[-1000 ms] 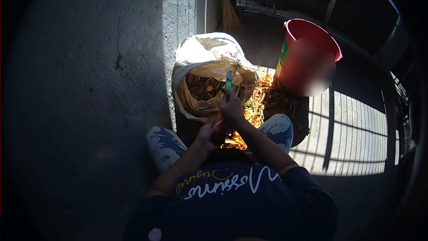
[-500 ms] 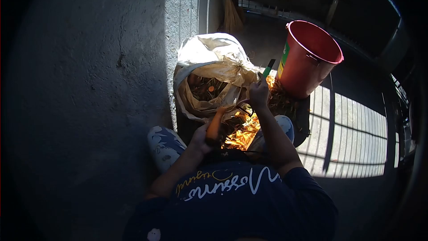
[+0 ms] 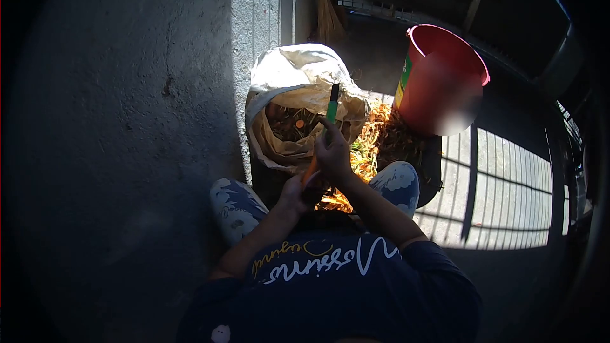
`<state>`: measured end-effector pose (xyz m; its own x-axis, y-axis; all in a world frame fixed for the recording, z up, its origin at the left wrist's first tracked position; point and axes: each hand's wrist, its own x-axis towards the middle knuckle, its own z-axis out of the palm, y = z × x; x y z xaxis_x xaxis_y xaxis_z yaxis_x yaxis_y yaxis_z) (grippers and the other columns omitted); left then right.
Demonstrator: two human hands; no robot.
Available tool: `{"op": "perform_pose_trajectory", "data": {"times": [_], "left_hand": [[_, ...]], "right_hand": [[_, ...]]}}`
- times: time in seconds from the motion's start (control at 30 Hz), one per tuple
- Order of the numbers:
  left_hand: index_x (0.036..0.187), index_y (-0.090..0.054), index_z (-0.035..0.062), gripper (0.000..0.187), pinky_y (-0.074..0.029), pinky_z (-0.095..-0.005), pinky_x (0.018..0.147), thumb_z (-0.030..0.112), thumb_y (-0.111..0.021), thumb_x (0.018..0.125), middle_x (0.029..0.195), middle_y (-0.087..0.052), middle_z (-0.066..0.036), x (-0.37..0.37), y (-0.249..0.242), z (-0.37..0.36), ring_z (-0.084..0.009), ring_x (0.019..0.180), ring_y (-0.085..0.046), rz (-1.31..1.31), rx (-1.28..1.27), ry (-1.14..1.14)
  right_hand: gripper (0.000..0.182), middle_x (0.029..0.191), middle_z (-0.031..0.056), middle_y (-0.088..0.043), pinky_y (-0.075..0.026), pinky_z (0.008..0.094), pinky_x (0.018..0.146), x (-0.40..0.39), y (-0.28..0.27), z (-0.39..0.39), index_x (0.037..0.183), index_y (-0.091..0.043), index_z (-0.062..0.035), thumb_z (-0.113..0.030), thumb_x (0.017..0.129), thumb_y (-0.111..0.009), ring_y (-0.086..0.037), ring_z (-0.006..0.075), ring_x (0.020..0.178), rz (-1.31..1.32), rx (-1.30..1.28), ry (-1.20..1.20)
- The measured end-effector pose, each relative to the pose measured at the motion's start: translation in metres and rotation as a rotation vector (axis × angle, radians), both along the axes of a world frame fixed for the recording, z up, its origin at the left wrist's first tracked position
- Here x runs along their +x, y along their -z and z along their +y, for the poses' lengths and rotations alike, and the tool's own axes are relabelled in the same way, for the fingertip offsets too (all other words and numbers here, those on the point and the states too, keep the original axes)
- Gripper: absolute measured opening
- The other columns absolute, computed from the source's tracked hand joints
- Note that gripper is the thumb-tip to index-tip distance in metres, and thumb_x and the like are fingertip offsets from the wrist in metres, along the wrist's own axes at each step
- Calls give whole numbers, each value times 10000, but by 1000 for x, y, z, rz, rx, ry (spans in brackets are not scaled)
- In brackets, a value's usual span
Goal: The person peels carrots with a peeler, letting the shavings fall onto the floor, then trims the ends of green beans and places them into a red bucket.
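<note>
A carrot (image 3: 310,174) is gripped in my left hand (image 3: 293,195), low between my knees, with its tip pointing up and away. My right hand (image 3: 333,155) is closed round the green and black handle of a peeler (image 3: 332,107) and lies against the carrot's upper part. The handle's end sticks up past my fist; the peeler's head is hidden behind the hand. Bright orange peelings (image 3: 368,149) are heaped just beyond and beneath my hands. Straight ahead, an off-white woven sack (image 3: 305,63) stands with its mouth rolled open, an orange round piece and dark scraps inside.
To the right of the sack stands a tall red bucket (image 3: 438,76), partly blurred. A rough grey wall (image 3: 140,101) runs along my left. A straw broom (image 3: 329,19) leans at the back. Barred sunlight falls on the floor (image 3: 502,184) at right.
My right hand has come down and left with the peeler, from beside the sack's mouth to the carrot. My left hand stays low, still holding the carrot.
</note>
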<state>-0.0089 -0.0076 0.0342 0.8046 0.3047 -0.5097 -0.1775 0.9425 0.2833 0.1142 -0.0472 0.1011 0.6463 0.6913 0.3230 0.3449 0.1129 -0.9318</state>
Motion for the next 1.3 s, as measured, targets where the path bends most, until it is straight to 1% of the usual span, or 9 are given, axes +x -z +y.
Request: {"op": "perform_pose_trajectory", "data": {"times": [0.07,0.17,0.3,0.47,0.53,0.73,1.07,1.17,1.3], "left_hand": [[1054,-504,45,316,-520,-379,575,255,-329,895,862,-592,-107,0,0,-2,-221,705,-596,43,0,-37],[1030,-507,54,304,-516,-378,557,265,-332,900,851,-592,-105,2,6,-3,-225,662,-593,63,55,1],[1017,-506,34,297,-507,-353,556,255,-338,911,817,-578,-91,-5,-23,-13,-205,643,-580,226,160,26],[1001,-520,26,270,-503,-352,593,221,-354,917,774,-560,-73,-21,-26,-28,-201,657,-569,296,177,200],[1103,-481,53,268,-486,-373,626,183,-341,915,898,-555,-86,-22,-22,-23,-215,750,-567,349,393,198],[1191,-431,42,323,-381,-441,851,94,-322,891,1119,-464,-111,-21,31,13,-253,960,-524,482,337,-28],[1147,-458,112,290,-375,-464,776,122,-378,868,982,-533,-51,-54,101,82,-222,848,-555,635,337,-19],[1095,-507,101,249,-399,-413,741,149,-402,874,969,-558,-44,-44,95,69,-189,802,-570,752,495,64],[1040,-548,87,217,-429,-329,660,148,-431,869,936,-591,-31,-31,92,75,-140,725,-582,768,786,105]], "right_hand": [[405,692,116,-505,-432,354,582,-3,-3,-1,1152,-490,-47,-66,748,-506,-521,236,603,-83,-16,43],[391,696,89,-502,-423,281,575,5,11,4,1161,-495,-31,-97,776,-522,-481,143,604,-77,-93,37],[383,677,82,-496,-423,288,576,17,25,11,1145,-501,-18,-82,767,-506,-479,142,601,-19,-171,23],[386,734,174,-544,-439,388,594,83,51,28,1119,-505,-2,-56,737,-487,-545,305,654,-515,49,466],[408,828,230,-524,-458,413,648,113,62,27,1155,-479,-7,-61,750,-482,-549,369,743,-405,-174,481],[429,844,220,-492,-447,414,637,115,108,23,1169,-461,-25,-77,745,-494,-534,356,736,-427,-178,501],[407,729,94,-473,-411,341,596,164,133,-41,1160,-477,-16,-49,756,-515,-480,201,634,-462,-85,574],[396,685,53,-475,-413,292,561,151,109,-45,1145,-497,-4,-56,753,-480,-454,131,582,-10,-161,529],[453,627,25,-431,-384,261,495,147,120,-35,1190,-468,-14,-66,741,-492,-409,106,517,44,-119,481]]}}
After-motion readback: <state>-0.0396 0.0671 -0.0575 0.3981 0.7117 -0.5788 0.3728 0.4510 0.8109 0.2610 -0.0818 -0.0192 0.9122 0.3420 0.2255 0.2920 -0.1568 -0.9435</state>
